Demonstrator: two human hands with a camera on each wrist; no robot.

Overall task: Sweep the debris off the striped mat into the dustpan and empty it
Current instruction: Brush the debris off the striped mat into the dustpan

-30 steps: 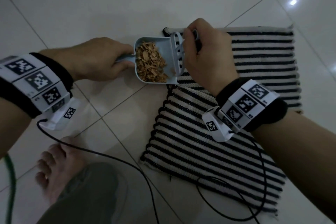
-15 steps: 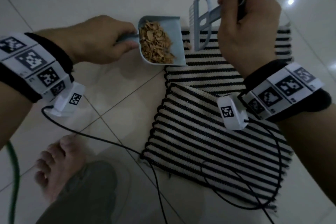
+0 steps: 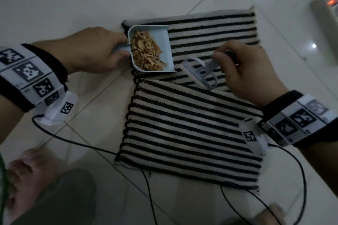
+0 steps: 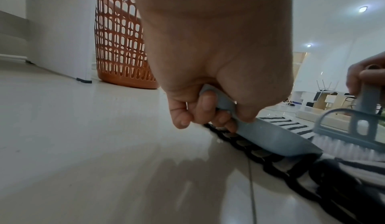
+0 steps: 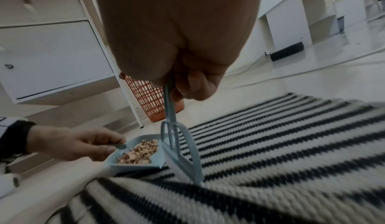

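A small pale blue dustpan (image 3: pixel 165 42) (image 5: pixel 155 162) (image 4: pixel 270 138) sits at the left edge of the far striped mat (image 3: pixel 215 29), its tray full of tan debris (image 3: pixel 146 51) (image 5: pixel 137 153). My left hand (image 3: pixel 95 49) (image 4: pixel 208 109) grips its short handle. My right hand (image 3: pixel 250 71) (image 5: pixel 187 82) grips the handle of a matching blue hand brush (image 3: pixel 201 73) (image 5: pixel 179 153) (image 4: pixel 354 133), whose bristles rest on the mat just right of the dustpan's open lip. A second striped mat (image 3: pixel 192 133) overlaps the first, nearer to me.
An orange perforated basket (image 4: pixel 120 43) (image 5: pixel 152 99) stands on the tiled floor beyond the dustpan, beside a white cabinet (image 5: pixel 52 54). Black cables (image 3: pixel 91 146) trail across the floor and the near mat. My bare foot (image 3: pixel 27 175) is at the lower left. A white power strip (image 3: pixel 327 23) lies far right.
The brush was lifted up off the mat, then came down to the right of the dustpan. The dustpan shifted slightly right onto the mat's left edge, still full.
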